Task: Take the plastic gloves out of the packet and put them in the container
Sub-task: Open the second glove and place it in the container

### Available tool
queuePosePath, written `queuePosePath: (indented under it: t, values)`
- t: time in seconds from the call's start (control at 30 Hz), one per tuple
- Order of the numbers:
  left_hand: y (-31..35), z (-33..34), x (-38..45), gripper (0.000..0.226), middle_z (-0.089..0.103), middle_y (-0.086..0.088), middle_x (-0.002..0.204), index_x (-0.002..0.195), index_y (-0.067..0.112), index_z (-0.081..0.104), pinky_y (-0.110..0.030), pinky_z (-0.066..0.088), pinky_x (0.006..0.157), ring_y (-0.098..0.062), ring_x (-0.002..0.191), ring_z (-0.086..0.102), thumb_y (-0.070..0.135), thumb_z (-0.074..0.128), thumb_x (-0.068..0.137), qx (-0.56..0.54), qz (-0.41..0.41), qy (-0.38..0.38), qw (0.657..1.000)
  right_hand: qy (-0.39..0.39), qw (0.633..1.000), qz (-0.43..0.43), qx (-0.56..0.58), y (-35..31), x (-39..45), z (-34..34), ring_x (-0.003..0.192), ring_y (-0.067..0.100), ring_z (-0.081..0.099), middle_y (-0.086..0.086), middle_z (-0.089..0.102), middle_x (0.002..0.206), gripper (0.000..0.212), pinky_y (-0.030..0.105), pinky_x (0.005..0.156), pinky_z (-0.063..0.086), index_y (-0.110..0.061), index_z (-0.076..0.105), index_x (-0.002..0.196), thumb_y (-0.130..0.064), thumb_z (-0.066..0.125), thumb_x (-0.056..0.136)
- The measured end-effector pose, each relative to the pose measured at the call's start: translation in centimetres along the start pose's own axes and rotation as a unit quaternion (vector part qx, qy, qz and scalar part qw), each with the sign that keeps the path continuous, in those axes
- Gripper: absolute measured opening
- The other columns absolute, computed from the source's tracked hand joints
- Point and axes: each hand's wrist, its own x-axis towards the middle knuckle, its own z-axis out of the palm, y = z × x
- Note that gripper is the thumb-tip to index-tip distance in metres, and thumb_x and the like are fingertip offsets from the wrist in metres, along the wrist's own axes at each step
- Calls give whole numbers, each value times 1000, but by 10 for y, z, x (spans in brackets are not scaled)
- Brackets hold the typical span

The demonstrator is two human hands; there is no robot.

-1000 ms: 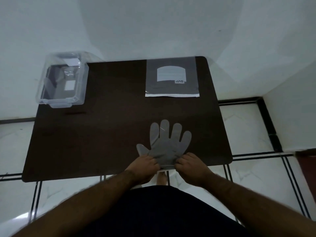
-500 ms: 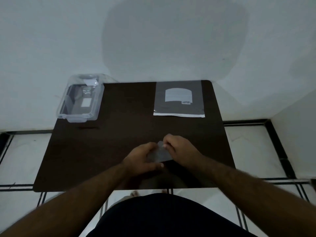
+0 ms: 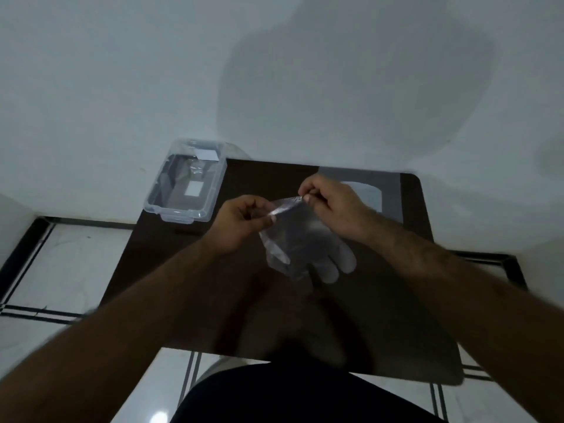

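Dark table (image 3: 171, 270) takes up most of the shot, with a clear container (image 3: 213, 190) sitting open at its far left corner and the packet (image 3: 389, 190) flat at the far right. Glove (image 3: 305, 239) is up in the air, cuff on top, fingers dangling. Left hand (image 3: 241, 221) and right hand (image 3: 332, 203) each pinch the cuff.
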Motion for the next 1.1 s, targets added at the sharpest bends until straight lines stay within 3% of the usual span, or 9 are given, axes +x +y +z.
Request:
queuePosePath:
  t: [0.23, 0.4, 0.57, 0.7, 0.8, 0.93, 1.03, 1.1]
  values:
    - [3, -105, 41, 14, 81, -6, 90, 109, -1, 78, -23, 61, 78, -12, 83, 77, -5, 74, 96, -27, 10, 32, 999, 10, 982, 82, 167, -27, 86, 32, 86, 13, 69, -1, 71, 95, 20, 41, 85, 64, -25, 70, 113, -10, 71, 102]
    - [-8, -196, 72, 18, 82, -11, 92, 107, 9, 79, -29, 62, 73, -22, 80, 78, -4, 77, 95, 12, 4, 33, 999, -19, 972, 120, 200, -59, 155, 59, 81, 16, 72, 14, 76, 94, 32, 39, 85, 63, -11, 73, 116, 3, 82, 89]
    - [-21, -279, 104, 25, 80, -10, 90, 116, -7, 73, -28, 64, 75, -19, 78, 77, -14, 73, 92, 46, -13, 6, 999, -44, 979, 129, 152, -82, 231, 89, 79, 13, 70, 5, 73, 88, 30, 30, 79, 62, -16, 77, 104, 5, 84, 83]
    - [-28, -329, 131, 30, 78, -16, 93, 118, -6, 72, -22, 61, 72, -11, 74, 77, -19, 71, 91, 99, -22, 3, 995, -45, 986, 128, 101, -95, 286, 107, 81, 10, 68, 3, 74, 92, 25, 26, 78, 61, -14, 80, 109, 1, 80, 89]
    - [-37, -358, 154, 30, 81, -9, 91, 114, 2, 76, -34, 65, 84, -14, 79, 78, -16, 75, 89, 139, -22, -2, 990, -59, 990, 118, 51, -101, 319, 116, 81, 7, 70, 1, 78, 94, 23, 23, 78, 58, -13, 83, 109, -1, 78, 91]
    - [-37, -376, 183, 28, 82, -14, 99, 108, 8, 81, -45, 64, 98, -31, 98, 80, -6, 84, 85, 215, -15, 6, 976, -71, 989, 127, -16, -106, 352, 119, 85, 0, 67, -11, 74, 92, 18, 17, 78, 52, -10, 83, 109, -4, 78, 93]
    - [-33, -378, 203, 20, 82, -6, 100, 106, 12, 83, -38, 62, 100, -26, 99, 78, 4, 84, 87, 283, 20, 41, 958, -34, 991, 123, -36, -107, 368, 118, 86, 0, 68, -8, 76, 93, 12, 24, 86, 56, -11, 83, 104, -10, 80, 93]
    - [-29, -378, 214, 17, 81, 0, 101, 107, 15, 83, -28, 59, 97, -19, 97, 77, 10, 80, 91, 318, 60, 91, 942, 14, 994, 108, -30, -107, 375, 115, 79, -3, 66, -11, 75, 89, 10, 16, 79, 55, -11, 83, 102, -15, 81, 94]
